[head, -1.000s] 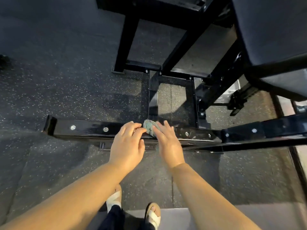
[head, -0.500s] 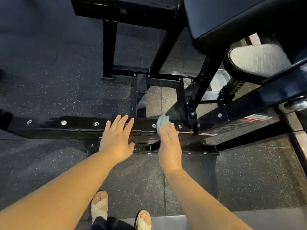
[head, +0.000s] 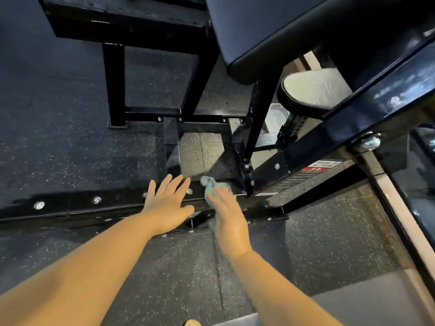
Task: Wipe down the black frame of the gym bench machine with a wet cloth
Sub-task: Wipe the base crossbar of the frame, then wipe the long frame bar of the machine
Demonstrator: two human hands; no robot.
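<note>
The black frame of the bench machine runs across the floor as a low horizontal bar (head: 70, 203) with silver bolts. My right hand (head: 229, 220) holds a small blue-green cloth (head: 210, 187) against the bar near the joint where an angled beam meets it. The cloth bunches out past my fingertips and hangs a little below my palm. My left hand (head: 168, 202) hovers over or rests on the same bar just left of the cloth, with fingers straight and spread and nothing in it.
A dark padded seat (head: 270, 29) overhangs at the top right, with a grey pad (head: 313, 89) below it. An angled black beam (head: 353, 118) with a red and white sticker (head: 315, 169) crosses at the right. Upright legs (head: 114, 85) stand behind on speckled rubber flooring (head: 58, 137).
My left hand let go of the cloth and spread flat. My right hand slid the cloth right along the bar toward the joint. The view shifted up and right.
</note>
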